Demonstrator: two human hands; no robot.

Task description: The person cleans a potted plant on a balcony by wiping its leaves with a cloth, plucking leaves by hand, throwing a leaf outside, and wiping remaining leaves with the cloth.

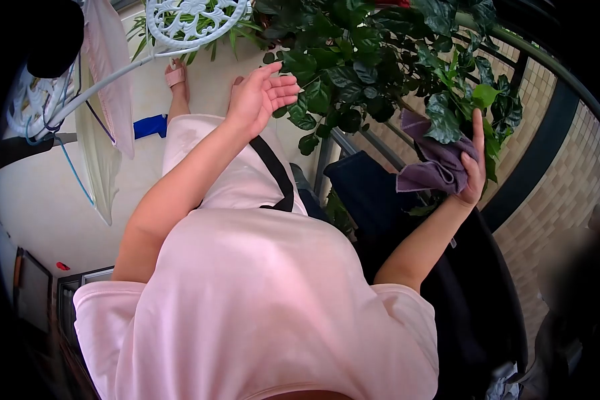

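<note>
My left hand (pixel 263 98) is held out with its palm towards me and its fingers stretched, bare of anything, right at the edge of the leafy green plant (pixel 343 83). On the other side, my right hand (pixel 473 163) grips a crumpled purple cloth (pixel 437 159), one finger pointing up along a dark glossy leaf (pixel 443 120). The cloth lies bunched against the palm and hangs down towards the railing. Leaves overlap the top of the cloth in this view.
A curved metal railing (pixel 560 57) runs behind the plant, with tiled paving beyond. Dark blue fabric (pixel 367 180) hangs over its bars. At the upper left are a white ornate metal stand (pixel 197 20) and hanging pale pink cloth (pixel 110 73). A blue object (pixel 150 127) lies near my foot.
</note>
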